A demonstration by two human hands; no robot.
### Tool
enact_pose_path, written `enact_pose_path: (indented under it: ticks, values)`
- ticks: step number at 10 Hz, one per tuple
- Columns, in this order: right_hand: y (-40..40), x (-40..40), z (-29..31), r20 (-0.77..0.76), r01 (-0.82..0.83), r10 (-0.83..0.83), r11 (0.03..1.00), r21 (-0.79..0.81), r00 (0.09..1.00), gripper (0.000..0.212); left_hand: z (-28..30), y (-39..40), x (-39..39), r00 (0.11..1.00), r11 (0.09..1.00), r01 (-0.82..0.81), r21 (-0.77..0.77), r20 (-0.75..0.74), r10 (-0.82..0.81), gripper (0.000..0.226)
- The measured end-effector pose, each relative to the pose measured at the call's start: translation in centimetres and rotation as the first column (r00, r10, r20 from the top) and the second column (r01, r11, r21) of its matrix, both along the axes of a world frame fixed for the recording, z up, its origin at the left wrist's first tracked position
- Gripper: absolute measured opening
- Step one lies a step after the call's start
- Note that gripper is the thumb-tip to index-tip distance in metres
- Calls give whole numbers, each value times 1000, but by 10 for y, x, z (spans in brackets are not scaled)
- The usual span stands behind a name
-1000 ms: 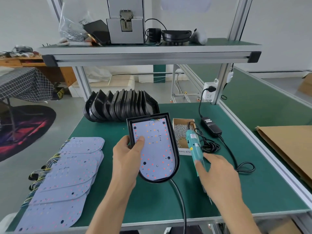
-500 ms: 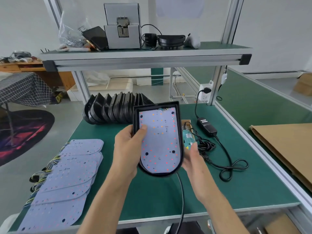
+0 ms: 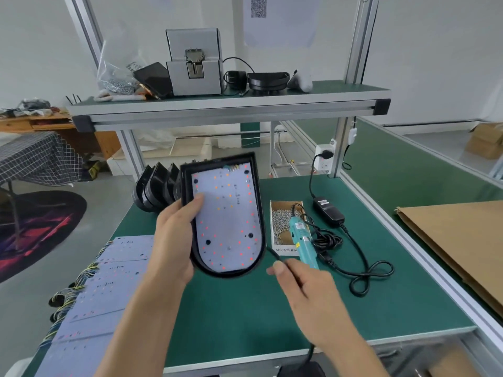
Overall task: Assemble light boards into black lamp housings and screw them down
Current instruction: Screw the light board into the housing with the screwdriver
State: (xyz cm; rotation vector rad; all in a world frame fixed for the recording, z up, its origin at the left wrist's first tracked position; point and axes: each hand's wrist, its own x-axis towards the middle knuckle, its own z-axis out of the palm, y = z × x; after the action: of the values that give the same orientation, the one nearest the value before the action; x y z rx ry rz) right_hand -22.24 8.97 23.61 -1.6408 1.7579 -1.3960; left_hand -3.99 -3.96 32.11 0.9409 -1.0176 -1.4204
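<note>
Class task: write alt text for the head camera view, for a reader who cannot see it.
A person's left hand holds up a black lamp housing with a light board inside, above a green workbench. The right hand pinches the housing's black cable near a teal electric screwdriver and a box of screws.

two bare forearms, no sleeves, bare left grip (image 3: pixel 174 238), bare right grip (image 3: pixel 307 289)

The lamp housing (image 3: pixel 187 183) at centre frame looks like black plastic, faintly glossy along its rim; the light board (image 3: pixel 226 213) inside it is a smooth, matt pale sheet; the bench top (image 3: pixel 245 317) is matt green matting edged in brushed aluminium; the screwdriver (image 3: pixel 302 238) at right of centre is glossy teal plastic; the screw box (image 3: pixel 283 205) behind it is brown cardboard; the large sheet (image 3: pixel 457 240) at the right edge is matt cardboard.
</note>
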Motion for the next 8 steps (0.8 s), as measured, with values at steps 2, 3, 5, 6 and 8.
enact_pose_path:
  ticks: [2,3,5,6,8]
  values:
    - [5,-18,51,0,-156,162,946,-283,987,67,-17,21,-9,951,916,237,322,-268,-152,30]
    - [3,-3,47,40,-133,150,951,-279,988,60,-18,34,-19,853,836,397,379,-489,-183,31]
    - [16,28,18,-48,-224,223,974,-28,974,51,-8,46,-25,643,746,636,195,-669,-373,42]
    - [35,40,0,-319,-138,210,962,235,924,76,-5,44,-18,682,729,643,235,-608,-406,47]
    - [86,33,-81,-398,-7,218,884,468,891,71,-15,61,-18,808,759,573,311,-371,-458,55]
